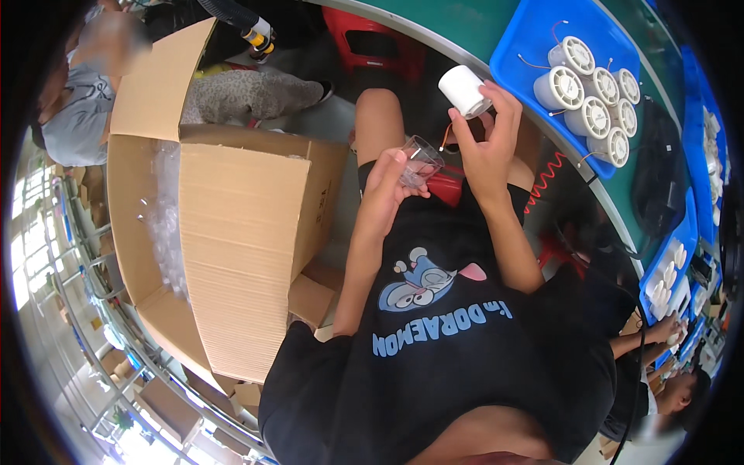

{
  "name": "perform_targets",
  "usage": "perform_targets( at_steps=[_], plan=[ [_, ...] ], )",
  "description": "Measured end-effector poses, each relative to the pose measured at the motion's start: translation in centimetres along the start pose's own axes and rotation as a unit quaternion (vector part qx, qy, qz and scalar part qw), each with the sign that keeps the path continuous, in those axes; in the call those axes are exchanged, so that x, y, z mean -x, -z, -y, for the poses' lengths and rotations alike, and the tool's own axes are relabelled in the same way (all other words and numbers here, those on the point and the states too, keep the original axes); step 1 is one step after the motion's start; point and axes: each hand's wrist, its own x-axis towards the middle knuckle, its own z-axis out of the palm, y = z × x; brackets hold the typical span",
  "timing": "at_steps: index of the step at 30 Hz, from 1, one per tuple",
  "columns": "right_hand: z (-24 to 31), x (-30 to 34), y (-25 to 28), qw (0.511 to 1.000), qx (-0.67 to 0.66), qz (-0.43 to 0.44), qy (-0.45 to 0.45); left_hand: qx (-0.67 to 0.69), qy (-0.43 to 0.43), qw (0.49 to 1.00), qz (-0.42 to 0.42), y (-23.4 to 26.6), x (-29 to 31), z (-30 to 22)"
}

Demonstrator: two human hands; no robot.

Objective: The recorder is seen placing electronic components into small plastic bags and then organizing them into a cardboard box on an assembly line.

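Note:
In my left hand (385,182) is a clear plastic cup (421,160), gripped between thumb and fingers over my lap. A white cylindrical part (463,91) with a short wire and small connector hangs from my right hand (493,139), whose fingertips close around its lower end. The two pieces are apart, the white cylinder higher and to the right of the cup. Beyond my right hand, a blue tray (521,58) on the green table carries several similar white cylinders (559,88) with round grilled ends and loose wires.
A large open cardboard box (240,248) stands at my left, with clear plastic pieces (167,225) inside. A red stool (372,46) is ahead under the green table (434,35). A black bag-like item (657,167) lies right of the tray. Other people sit at far left and lower right.

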Motion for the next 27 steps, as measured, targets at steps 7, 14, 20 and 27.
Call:
perform_targets(
  at_steps=[7, 14, 20, 27],
  plan=[
    [2.3, 2.6, 2.0, 0.954, -0.242, 0.089, -0.153, -0.029, 0.015, 0.999, -0.034, -1.6, -0.4, -0.7],
    [1.6, 0.9, 6.6, 0.897, -0.281, 0.203, -0.275, -0.058, 0.055, 0.997, 0.015, -3.2, -1.2, -1.7],
    [-0.3, 0.5, 8.0, 0.856, -0.319, 0.298, -0.275, -0.126, 0.136, 0.981, 0.053, -4.0, -1.1, -1.9],
    [-0.1, 1.3, 7.7, 0.869, -0.271, 0.276, -0.309, -0.161, 0.100, 0.979, 0.072, -5.1, -0.5, -0.6]
  ],
)
